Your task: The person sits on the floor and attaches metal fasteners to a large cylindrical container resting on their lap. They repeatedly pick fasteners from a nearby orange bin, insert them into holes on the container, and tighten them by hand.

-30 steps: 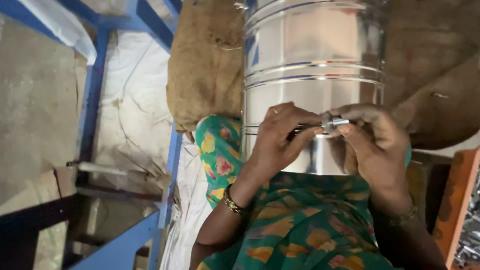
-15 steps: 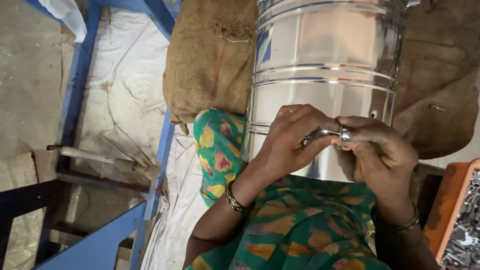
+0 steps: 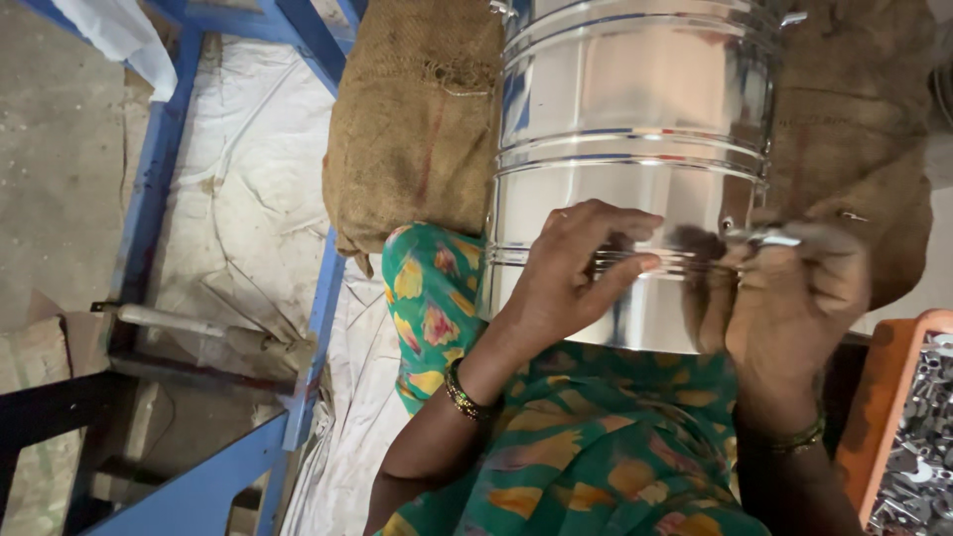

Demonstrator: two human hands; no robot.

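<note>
while the big steel drum (image 3: pixel 635 149) lies across the lap, the left hand (image 3: pixel 576 273) rests flat on its wall, fingers loosely spread. the right hand (image 3: pixel 794 288) pinches a small metal fitting (image 3: pixel 769 238) at the side hole, apparently not yet fixed; blur hides details.

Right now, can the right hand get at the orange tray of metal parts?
Probably yes. The orange tray sits just beside the right hand with nothing between them, but that hand is pinching a small metal piece against the steel drum.
</note>
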